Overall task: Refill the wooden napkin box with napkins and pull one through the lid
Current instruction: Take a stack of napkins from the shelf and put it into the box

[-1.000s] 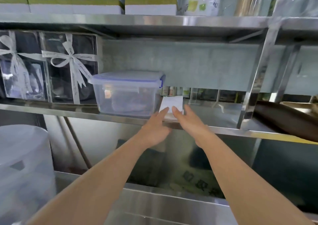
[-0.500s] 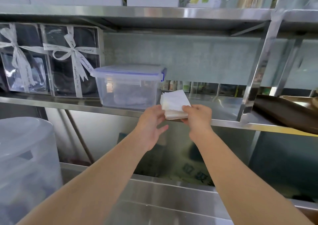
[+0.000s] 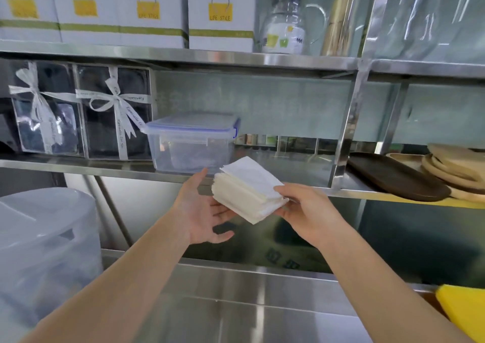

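Head view: right hand [image 3: 307, 211] pinches the near right corner of the napkin stack [image 3: 246, 190], tilted in mid-air; left hand [image 3: 202, 211] lies open, fingers spread under its left edge. Just beyond stands a clear lidded container [image 3: 191, 145] on the steel shelf [image 3: 275, 177]; wooden trays [image 3: 420, 174] sit far right.

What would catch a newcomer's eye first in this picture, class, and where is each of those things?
First, the thick stack of white napkins at the centre, gripped by the right hand at its right corner, with the left hand open beside and beneath it. Behind it, a clear lidded container sits on the steel shelf, next to two ribbon-tied gift boxes on the left. Wooden trays lie on the right.
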A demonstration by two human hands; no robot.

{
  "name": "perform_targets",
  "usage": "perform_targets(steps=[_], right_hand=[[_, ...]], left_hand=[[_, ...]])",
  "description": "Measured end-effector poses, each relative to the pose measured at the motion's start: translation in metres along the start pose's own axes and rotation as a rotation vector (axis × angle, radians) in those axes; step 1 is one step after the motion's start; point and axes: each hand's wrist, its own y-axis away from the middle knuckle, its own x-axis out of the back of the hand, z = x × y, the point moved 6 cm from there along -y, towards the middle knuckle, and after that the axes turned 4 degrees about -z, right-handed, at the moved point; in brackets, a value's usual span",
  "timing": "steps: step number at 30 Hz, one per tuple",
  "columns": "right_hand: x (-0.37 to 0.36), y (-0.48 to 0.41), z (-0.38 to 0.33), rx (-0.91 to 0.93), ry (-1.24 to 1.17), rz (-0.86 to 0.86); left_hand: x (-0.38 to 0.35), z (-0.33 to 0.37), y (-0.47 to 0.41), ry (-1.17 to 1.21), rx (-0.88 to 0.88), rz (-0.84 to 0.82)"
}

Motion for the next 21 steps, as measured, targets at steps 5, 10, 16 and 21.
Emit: perform_targets(steps=[5,10,16,21], right_hand=[[-0.01,0.049,-0.019,0.012,0.15,-0.131],[-0.022,0.099,-0.029,-0.014,0.228,-0.183],[-0.03,0.159,-0.029,-0.015,0.207,-0.228],[-0.025,0.208,-0.008,-0.127,0.096,-0.175]], left_hand=[[-0.008,0.002,0.059,-0.231,0.029,0.005],[-0.017,-0.005,0.119,-0.492,0.066,-0.008],[-0.027,-0.025,0.18,-0.653,0.067,-0.046],[-0.027,-0.048,0.215,-0.712,0.047,0.012]])
